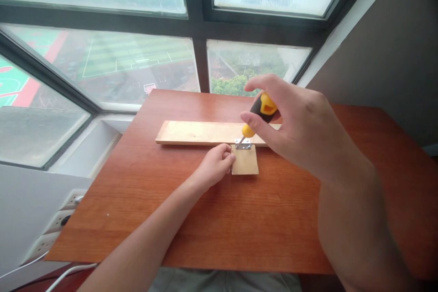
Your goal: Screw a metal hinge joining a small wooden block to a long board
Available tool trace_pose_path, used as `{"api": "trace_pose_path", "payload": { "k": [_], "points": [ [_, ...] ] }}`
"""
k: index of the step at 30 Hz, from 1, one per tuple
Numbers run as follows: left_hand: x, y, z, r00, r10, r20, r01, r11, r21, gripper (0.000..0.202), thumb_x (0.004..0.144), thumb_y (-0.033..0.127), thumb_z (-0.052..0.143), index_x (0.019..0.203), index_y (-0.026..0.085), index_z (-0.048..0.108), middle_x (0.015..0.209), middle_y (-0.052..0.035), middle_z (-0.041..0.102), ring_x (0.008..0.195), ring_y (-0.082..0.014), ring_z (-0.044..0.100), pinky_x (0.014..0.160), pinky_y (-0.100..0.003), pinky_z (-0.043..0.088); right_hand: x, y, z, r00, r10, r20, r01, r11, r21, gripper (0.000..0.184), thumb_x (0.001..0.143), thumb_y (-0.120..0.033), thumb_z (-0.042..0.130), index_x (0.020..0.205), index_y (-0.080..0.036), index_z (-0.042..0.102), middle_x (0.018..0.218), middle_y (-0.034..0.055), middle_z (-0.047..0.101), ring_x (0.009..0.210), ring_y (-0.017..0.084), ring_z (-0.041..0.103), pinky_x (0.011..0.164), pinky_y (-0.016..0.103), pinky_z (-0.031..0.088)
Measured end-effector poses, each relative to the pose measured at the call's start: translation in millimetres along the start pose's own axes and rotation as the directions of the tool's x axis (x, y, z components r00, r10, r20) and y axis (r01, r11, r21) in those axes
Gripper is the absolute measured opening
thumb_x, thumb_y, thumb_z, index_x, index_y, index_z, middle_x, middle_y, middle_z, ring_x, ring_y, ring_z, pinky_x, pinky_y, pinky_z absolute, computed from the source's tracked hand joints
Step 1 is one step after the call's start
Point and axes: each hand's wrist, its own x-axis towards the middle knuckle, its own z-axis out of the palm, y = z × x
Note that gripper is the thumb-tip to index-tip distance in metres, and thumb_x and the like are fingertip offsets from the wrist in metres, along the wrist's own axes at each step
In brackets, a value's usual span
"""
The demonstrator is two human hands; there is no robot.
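My right hand [294,121] is closed round a yellow and black screwdriver [260,112], held upright with its tip down on a small metal bracket [242,144]. The bracket sits where a small square wooden block [245,161] meets a long pale wooden plank [201,132]. My left hand [215,164] has its fingers curled against the left edge of the small block, pressing on it. Both pieces lie on a reddish-brown wooden table [212,219].
Large windows [137,64] run along the far side of the table, with a grey wall [390,50] at the right. A white power strip [56,226] and white cables [68,273] lie off the table's left edge, low down.
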Motion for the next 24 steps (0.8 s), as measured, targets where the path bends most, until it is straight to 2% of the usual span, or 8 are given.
{"api": "trace_pose_path", "payload": {
  "k": [4, 13, 18, 24],
  "points": [
    [0, -1, 0.3, 1.000, -0.010, -0.001, 0.010, 1.000, -0.015, 0.010, 0.085, 0.025, 0.058, 0.085, 0.017, 0.053, 0.059, 0.0044, 0.054, 0.050, -0.0092, 0.049, 0.051, -0.020, 0.037, 1, 2, 2, 0.998, 0.007, -0.055, -0.012, 0.996, -0.084, 0.033, 0.092, -0.038, 0.054, 0.121, -0.023, 0.060, 0.090, 0.0046, 0.069, 0.071, 0.021, 0.062, 0.065, 0.035, 0.045],
    [0, -2, -0.6, 1.000, -0.026, 0.001, 0.026, 0.999, -0.032, 0.012, 0.084, 0.027, 0.060, 0.086, 0.017, 0.053, 0.059, 0.0045, 0.053, 0.050, -0.0093, 0.049, 0.050, -0.020, 0.037, -2, 0, -10, 0.993, 0.010, -0.116, -0.026, 0.990, -0.137, 0.030, 0.092, -0.042, 0.054, 0.115, -0.024, 0.063, 0.082, 0.0040, 0.068, 0.067, 0.022, 0.061, 0.063, 0.036, 0.045],
    [-1, -1, -2.0, 0.999, -0.039, -0.011, 0.039, 0.999, -0.012, 0.008, 0.085, 0.023, 0.058, 0.085, 0.017, 0.054, 0.059, 0.0037, 0.055, 0.051, -0.0097, 0.049, 0.051, -0.020, 0.037, -7, 8, -20, 0.985, 0.035, -0.170, -0.073, 0.972, -0.222, 0.029, 0.091, -0.043, 0.056, 0.114, -0.028, 0.063, 0.081, 0.0030, 0.069, 0.067, 0.023, 0.062, 0.064, 0.038, 0.044],
    [-1, 1, -3.0, 0.999, -0.053, -0.008, 0.053, 0.999, 0.004, 0.005, 0.086, 0.021, 0.056, 0.084, 0.016, 0.053, 0.058, 0.0036, 0.055, 0.050, -0.0093, 0.049, 0.051, -0.020, 0.036, -8, 17, -23, 0.980, 0.030, -0.195, -0.076, 0.970, -0.231, 0.027, 0.089, -0.045, 0.060, 0.111, -0.031, 0.063, 0.078, 0.0011, 0.068, 0.068, 0.023, 0.062, 0.065, 0.037, 0.043]
  ]
}}
